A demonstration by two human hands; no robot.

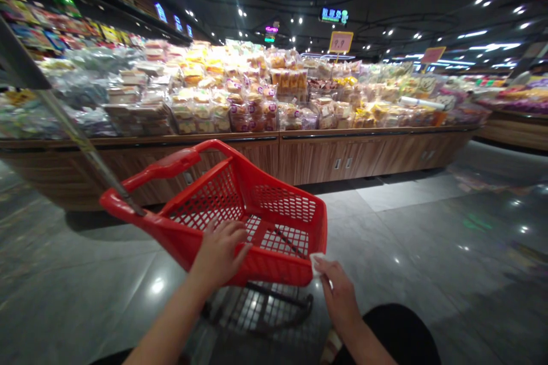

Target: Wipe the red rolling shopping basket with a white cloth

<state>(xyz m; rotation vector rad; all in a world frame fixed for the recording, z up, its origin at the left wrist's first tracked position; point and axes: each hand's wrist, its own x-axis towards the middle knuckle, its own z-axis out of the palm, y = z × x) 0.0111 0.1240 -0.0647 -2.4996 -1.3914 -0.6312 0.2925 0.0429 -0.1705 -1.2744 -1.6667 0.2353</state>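
Observation:
A red plastic shopping basket (278,205) sits on a wheeled cart frame in front of me, with nothing visible inside it. My left hand (220,254) rests on the basket's near rim, fingers curled over the edge. My right hand (338,291) is at the basket's near right corner and pinches a small white piece of paper (317,265) against the rim. The basket's red handle (171,166) sticks up at the far left.
A long wooden display counter (342,157) piled with packaged baked goods (240,97) stands ahead. Price signs (341,41) rise above it. Shelves (64,28) line the left. Shiny grey tiled floor (428,239) stretches to the right. A metal pole (68,125) crosses at left.

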